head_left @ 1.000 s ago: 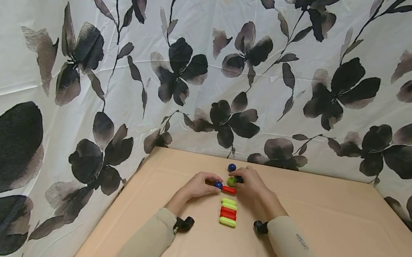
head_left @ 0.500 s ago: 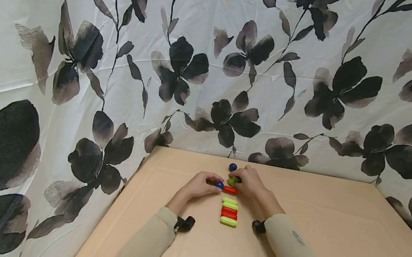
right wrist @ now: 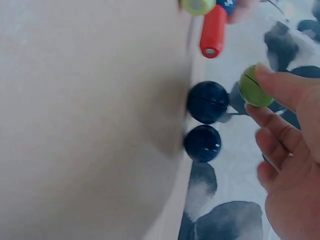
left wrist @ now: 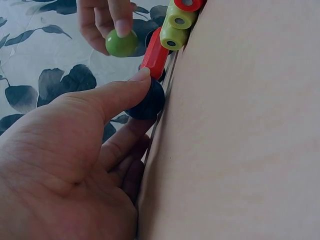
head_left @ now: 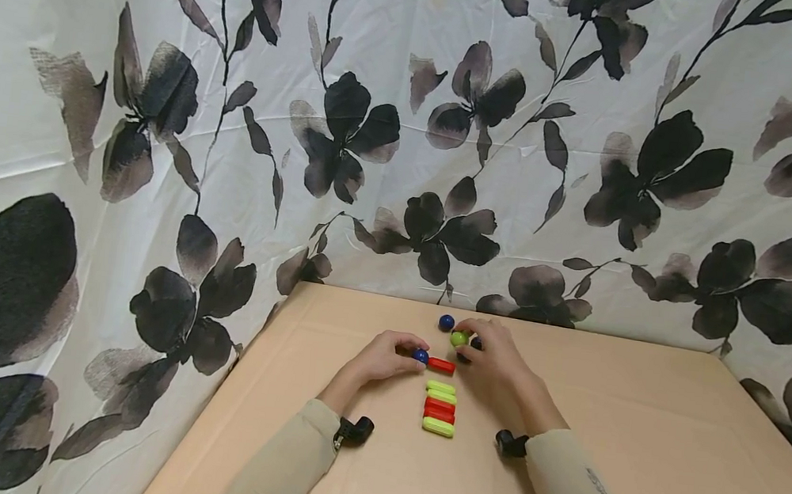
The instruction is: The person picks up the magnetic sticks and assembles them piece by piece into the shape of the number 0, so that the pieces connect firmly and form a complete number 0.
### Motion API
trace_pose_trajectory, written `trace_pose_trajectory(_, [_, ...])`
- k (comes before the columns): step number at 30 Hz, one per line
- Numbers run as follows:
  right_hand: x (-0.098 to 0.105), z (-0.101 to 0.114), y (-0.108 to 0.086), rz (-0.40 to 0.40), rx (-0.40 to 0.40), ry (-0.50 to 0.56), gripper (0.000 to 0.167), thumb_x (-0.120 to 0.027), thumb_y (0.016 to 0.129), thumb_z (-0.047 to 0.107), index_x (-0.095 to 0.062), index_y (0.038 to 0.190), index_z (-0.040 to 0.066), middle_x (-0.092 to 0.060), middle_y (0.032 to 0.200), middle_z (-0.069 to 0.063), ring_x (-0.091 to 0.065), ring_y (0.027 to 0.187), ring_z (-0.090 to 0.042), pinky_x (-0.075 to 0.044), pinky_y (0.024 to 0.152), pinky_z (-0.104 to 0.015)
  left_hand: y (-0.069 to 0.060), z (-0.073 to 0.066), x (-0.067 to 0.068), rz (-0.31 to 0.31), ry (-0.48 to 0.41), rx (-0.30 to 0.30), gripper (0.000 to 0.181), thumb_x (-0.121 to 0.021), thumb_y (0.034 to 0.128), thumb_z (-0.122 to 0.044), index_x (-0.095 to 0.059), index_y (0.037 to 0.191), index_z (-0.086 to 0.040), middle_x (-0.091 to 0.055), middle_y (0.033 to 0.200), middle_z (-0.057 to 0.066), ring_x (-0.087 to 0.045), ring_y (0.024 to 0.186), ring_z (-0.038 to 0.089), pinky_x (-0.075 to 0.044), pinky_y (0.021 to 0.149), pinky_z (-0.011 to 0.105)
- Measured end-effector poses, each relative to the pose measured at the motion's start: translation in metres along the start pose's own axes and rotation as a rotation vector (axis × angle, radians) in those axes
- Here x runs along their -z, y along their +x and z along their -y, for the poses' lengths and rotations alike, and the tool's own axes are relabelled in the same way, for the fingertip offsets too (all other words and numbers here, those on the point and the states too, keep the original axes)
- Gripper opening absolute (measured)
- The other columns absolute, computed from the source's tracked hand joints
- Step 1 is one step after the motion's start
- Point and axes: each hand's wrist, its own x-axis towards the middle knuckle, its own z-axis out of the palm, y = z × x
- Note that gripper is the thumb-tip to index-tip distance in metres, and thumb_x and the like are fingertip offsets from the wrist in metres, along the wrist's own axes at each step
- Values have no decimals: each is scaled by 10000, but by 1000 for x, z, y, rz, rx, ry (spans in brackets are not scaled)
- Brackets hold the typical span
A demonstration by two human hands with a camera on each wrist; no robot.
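Note:
My left hand [head_left: 383, 355] pinches a dark blue ball [left wrist: 150, 101] between thumb and fingers, low over the table. One end of a red rod [head_left: 441, 365] meets that ball. My right hand [head_left: 498, 354] pinches a green ball [right wrist: 255, 87], held above the table and apart from the rod's free end. Two more dark blue balls [right wrist: 207, 102] rest on the table near the right hand, close together in the right wrist view. Nearer to me, a row of yellow-green rods [head_left: 437, 426] and red rods [head_left: 440, 405] lies side by side; metal discs show in their ends.
Another blue ball [head_left: 446, 323] sits near the back edge of the tan table [head_left: 636, 429]. Behind the table hangs a white cloth [head_left: 400, 200] with dark printed flowers. A small black camera is strapped on each wrist.
My right hand has moved slightly right and away from the red rod, with the green ball lifted in its fingers. The left hand holds the blue ball in the same place.

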Motion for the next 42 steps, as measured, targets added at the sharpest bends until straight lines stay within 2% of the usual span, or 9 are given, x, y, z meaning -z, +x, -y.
trace_pose_trajectory(2, [4, 1, -3, 17, 4, 61, 284, -790, 938, 193, -702, 1205, 155, -691, 1103, -24, -572, 1053, -293, -477, 929, -426, 0, 0, 0, -1, 1, 4, 341, -827, 904, -197, -753, 1231, -137, -767, 1138, -5, -632, 1021, 152, -495, 975, 359])
trace_pose_trajectory(6, [11, 1, -11, 82, 9, 158, 259, -802, 922, 155, -714, 1166, 140, -667, 1020, -18, -570, 928, -246, -517, 823, -345, -1, -2, 1, -3, 3, 11, 336, -823, 908, -210, -753, 1233, -157, -764, 1135, -19, -624, 1013, 147, -490, 967, 358])
trace_pose_trajectory(9, [15, -1, -17, 135, 3, 184, 221, -807, 913, 141, -725, 1116, 166, -655, 975, 0, -547, 895, -222, -490, 780, -311, 0, -2, 1, -7, 7, 2, 336, -818, 912, -216, -751, 1234, -148, -763, 1130, -18, -621, 1010, 149, -483, 964, 366])
trace_pose_trajectory(11, [16, -2, -20, 162, -7, 190, 195, -800, 912, 120, -724, 1082, 179, -655, 966, 3, -553, 897, -218, -488, 795, -312, 1, -1, 1, -10, 11, -3, 332, -815, 915, -219, -751, 1231, -142, -763, 1125, -14, -620, 1009, 151, -479, 965, 370])
trace_pose_trajectory(16, [16, -5, -23, 194, -41, 179, 177, -788, 909, 99, -726, 1057, 175, -650, 957, -15, -567, 884, -212, -498, 801, -337, 2, 0, 0, -9, 8, 2, 330, -815, 917, -219, -752, 1231, -141, -760, 1126, -12, -619, 1017, 160, -476, 979, 376])
trace_pose_trajectory(21, [12, -7, -24, 203, -78, 166, 188, -819, 898, 144, -729, 1054, 195, -643, 954, -17, -564, 878, -214, -487, 781, -337, 3, 0, -2, -12, 16, 3, 326, -819, 914, -221, -755, 1226, -151, -756, 1117, -18, -625, 1015, 147, -482, 971, 350])
trace_pose_trajectory(30, [7, -7, -23, 201, -95, 143, 201, -834, 883, 150, -742, 1061, 169, -642, 947, -31, -554, 870, -216, -473, 759, -330, 3, -3, -5, -25, 14, 21, 330, -825, 911, -236, -754, 1220, -148, -752, 1075, -13, -620, 983, 147, -489, 954, 357])
trace_pose_trajectory(38, [4, -8, -22, 179, -119, 93, 265, -845, 870, 140, -784, 1127, 129, -656, 923, -26, -556, 847, -208, -476, 723, -329, 2, -7, -7, -53, 18, 9, 344, -809, 923, -223, -747, 1248, -132, -752, 1123, 17, -620, 1031, 191, -488, 977, 380])
trace_pose_trajectory(42, [4, -7, -22, 167, -146, 86, 264, -841, 877, 151, -792, 1136, 149, -667, 943, -24, -556, 861, -216, -479, 730, -329, 2, -6, -6, -49, 16, 21, 350, -790, 940, -237, -742, 1270, -131, -755, 1137, 12, -615, 1029, 185, -486, 978, 389])
